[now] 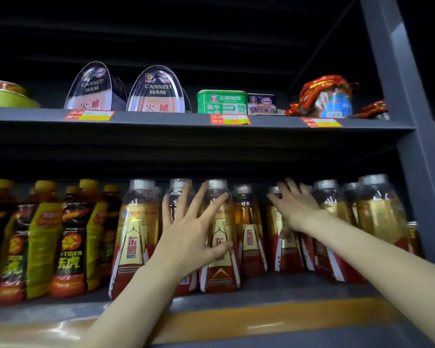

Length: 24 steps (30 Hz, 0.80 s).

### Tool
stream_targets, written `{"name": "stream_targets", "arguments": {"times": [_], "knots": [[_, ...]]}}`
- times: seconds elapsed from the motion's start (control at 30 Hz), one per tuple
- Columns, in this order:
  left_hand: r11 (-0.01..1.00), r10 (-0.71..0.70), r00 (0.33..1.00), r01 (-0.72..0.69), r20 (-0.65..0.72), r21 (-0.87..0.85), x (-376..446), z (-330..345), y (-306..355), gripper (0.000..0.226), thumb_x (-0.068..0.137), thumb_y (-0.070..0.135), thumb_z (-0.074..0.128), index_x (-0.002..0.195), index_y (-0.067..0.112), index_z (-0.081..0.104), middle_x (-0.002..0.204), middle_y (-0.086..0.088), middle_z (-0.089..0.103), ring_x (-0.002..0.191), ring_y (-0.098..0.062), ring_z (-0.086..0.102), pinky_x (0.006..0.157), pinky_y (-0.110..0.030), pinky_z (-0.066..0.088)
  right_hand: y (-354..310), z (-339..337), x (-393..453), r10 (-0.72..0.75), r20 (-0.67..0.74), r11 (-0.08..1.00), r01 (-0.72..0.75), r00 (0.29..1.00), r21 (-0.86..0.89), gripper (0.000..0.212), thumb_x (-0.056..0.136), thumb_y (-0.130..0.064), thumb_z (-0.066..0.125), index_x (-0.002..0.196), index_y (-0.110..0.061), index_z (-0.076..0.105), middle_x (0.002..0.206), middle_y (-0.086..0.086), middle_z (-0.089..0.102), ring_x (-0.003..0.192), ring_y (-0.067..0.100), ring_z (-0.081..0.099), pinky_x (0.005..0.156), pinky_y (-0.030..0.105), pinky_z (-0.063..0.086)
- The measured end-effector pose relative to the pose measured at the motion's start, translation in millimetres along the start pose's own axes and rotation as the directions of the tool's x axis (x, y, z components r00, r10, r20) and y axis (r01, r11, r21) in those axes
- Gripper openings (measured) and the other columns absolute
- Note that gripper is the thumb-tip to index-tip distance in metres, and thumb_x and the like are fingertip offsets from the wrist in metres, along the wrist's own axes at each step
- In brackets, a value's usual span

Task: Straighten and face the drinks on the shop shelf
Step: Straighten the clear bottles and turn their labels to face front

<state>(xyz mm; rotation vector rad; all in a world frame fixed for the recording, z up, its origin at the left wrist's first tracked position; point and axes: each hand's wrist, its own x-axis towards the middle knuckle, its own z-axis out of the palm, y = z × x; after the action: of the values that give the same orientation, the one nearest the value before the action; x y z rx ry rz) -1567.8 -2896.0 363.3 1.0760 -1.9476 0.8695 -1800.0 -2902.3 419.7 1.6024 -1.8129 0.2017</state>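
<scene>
Facing the gold-label bottles [251, 232] on the lower shelf [274, 285]. The left hand [191, 237], fingers spread and released, reaches round a front bottle [220, 270]; the right hand [295, 209], likewise released, reaches among recessed ones. Ideally, pull these forward flush and turn labels outward.

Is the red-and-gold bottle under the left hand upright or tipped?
Upright: the red-and-gold bottle stands on its base, silver cap on top, label facing out, left hand spread against it.

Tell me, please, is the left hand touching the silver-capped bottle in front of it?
Touching. In the head view the left hand lies spread on the silver-capped bottle, with fingertips on its neck and the thumb against its label.
</scene>
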Motion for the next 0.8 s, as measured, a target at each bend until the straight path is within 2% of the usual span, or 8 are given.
{"name": "stream_targets", "arguments": {"times": [0.1,0.2,0.3,0.43,0.57,0.67,0.73,0.8], "knots": [[1.0,-0.006,1.0,0.006,0.006,-0.003,1.3,1.0,1.8,0.084,0.075,0.075,0.034,0.129,0.055,-0.028,0.147,0.014,-0.03,0.13,-0.018,-0.038,0.102,-0.048,-0.025,-1.8,-10.7,6.9,-0.013,-0.084,0.916,0.046,0.996,0.399,0.102,0.075,-0.039,0.076,0.152,-0.027,0.009,0.159,0.012,-0.001,0.146,0.031,-0.004,0.117,0.044,0.007],[1.0,-0.003,1.0,0.003,0.002,-0.016,2.1,1.1,3.1,0.088,0.08,0.068,0.045,0.134,0.052,-0.023,0.153,0.01,-0.023,0.131,-0.017,-0.036,0.106,-0.049,-0.02,-18.7,-16.5,18.0,-0.043,-0.134,0.714,0.124,0.99,0.689,0.09,0.08,-0.034,0.073,0.15,-0.027,0.017,0.154,0.009,0.026,0.14,0.027,0.027,0.111,0.037,0.026],[1.0,0.003,1.0,-0.003,-0.013,-0.031,1.1,1.4,2.2,0.087,0.08,0.067,0.048,0.135,0.051,-0.018,0.155,0.008,-0.018,0.132,-0.015,-0.035,0.108,-0.049,-0.019,-45.2,-6.2,22.1,-0.056,-0.004,0.665,0.04,0.998,0.746,0.104,0.077,-0.027,0.075,0.151,-0.033,0.003,0.158,0.01,0.016,0.143,0.03,0.02,0.113,0.046,0.028],[1.0,-0.007,1.0,0.007,-0.016,-0.029,-0.1,1.7,-0.5,0.085,0.077,0.073,0.042,0.134,0.053,-0.018,0.155,0.008,-0.017,0.134,-0.015,-0.033,0.108,-0.047,-0.019,-50.7,-2.8,12.0,0.069,-0.055,0.627,0.0,0.996,0.779,0.108,0.069,-0.021,0.081,0.148,-0.037,0.009,0.156,0.012,0.016,0.141,0.035,0.024,0.109,0.05,0.033],[1.0,-0.009,0.999,0.008,-0.036,-0.027,-1.0,2.3,-3.7,0.083,0.064,0.08,0.019,0.134,0.054,-0.017,0.157,0.008,-0.009,0.132,-0.01,-0.031,0.106,-0.043,-0.019,-37.3,-8.1,-33.4,0.058,-0.295,0.574,0.21,0.954,0.792,0.103,0.063,-0.024,0.087,0.14,-0.035,0.02,0.145,0.005,0.03,0.13,0.023,0.037,0.101,0.035,0.036],[0.999,-0.016,0.999,0.015,-0.032,-0.051,-1.6,2.6,-3.5,0.084,0.063,0.081,0.019,0.135,0.053,-0.014,0.157,0.009,-0.006,0.134,-0.01,-0.026,0.108,-0.043,-0.016,-17.7,-12.5,-81.8,0.141,-0.447,0.495,0.328,0.883,0.805,0.094,0.063,-0.025,0.087,0.134,-0.036,0.026,0.135,-0.005,0.038,0.117,0.006,0.04,0.095,0.022,0.034],[0.999,-0.014,1.0,0.013,-0.019,-0.039,-2.7,-1.7,0.6,0.086,0.066,0.08,0.025,0.139,0.051,-0.01,0.157,0.007,-0.005,0.138,-0.015,-0.021,0.112,-0.047,-0.01,-2.3,-17.6,-105.6,0.212,-0.483,0.386,0.382,0.849,0.84,0.092,0.061,-0.025,0.088,0.128,-0.041,0.029,0.131,-0.01,0.042,0.116,0.01,0.048,0.096,0.03,0.043],[0.999,-0.042,0.997,0.043,0.065,-0.019,-1.8,-11.2,4.0,0.085,0.074,0.075,0.038,0.143,0.048,-0.005,0.158,0.006,-0.005,0.142,-0.021,-0.016,0.113,-0.051,-0.006,9.5,-24.3,-123.6,0.253,-0.485,0.276,0.418,0.837,0.865,0.091,0.058,-0.024,0.089,0.121,-0.049,0.029,0.126,-0.016,0.045,0.113,0.014,0.055,0.096,0.038,0.049]]}}
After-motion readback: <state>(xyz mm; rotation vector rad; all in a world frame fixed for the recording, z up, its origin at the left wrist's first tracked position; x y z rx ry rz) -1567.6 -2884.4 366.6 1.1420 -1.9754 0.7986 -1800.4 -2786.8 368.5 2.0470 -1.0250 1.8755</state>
